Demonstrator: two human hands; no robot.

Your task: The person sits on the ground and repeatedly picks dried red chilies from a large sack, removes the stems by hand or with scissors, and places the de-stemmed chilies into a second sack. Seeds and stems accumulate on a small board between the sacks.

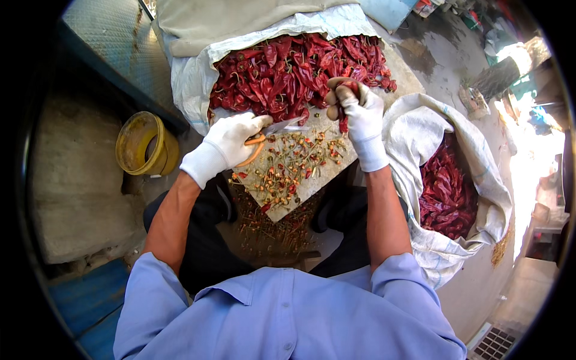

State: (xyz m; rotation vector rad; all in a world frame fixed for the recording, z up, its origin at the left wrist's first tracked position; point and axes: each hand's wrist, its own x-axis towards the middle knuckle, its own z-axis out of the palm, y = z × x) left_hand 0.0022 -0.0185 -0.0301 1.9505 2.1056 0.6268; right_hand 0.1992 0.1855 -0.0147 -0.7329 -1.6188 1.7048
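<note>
My left hand (235, 139), in a white glove, grips orange-handled scissors (254, 148) whose metal blades point right, over the near edge of a heap of dried red chili peppers (283, 74). The heap spills from a white woven sack onto a pale board. My right hand (355, 105), gloved too with darker fingertips, is shut on a dried red chili pepper (344, 123) at the heap's right side. Between and below both hands, cut stems and caps (292, 166) lie scattered on the board (283, 208). The scissors do not touch the held pepper.
At right stands an open white woven sack (488, 157) holding red peppers (447, 193). A yellow bucket (168, 153) stands at left, near a blue metal panel (121, 45). More stems and bits (279, 229) lie on the floor between my legs.
</note>
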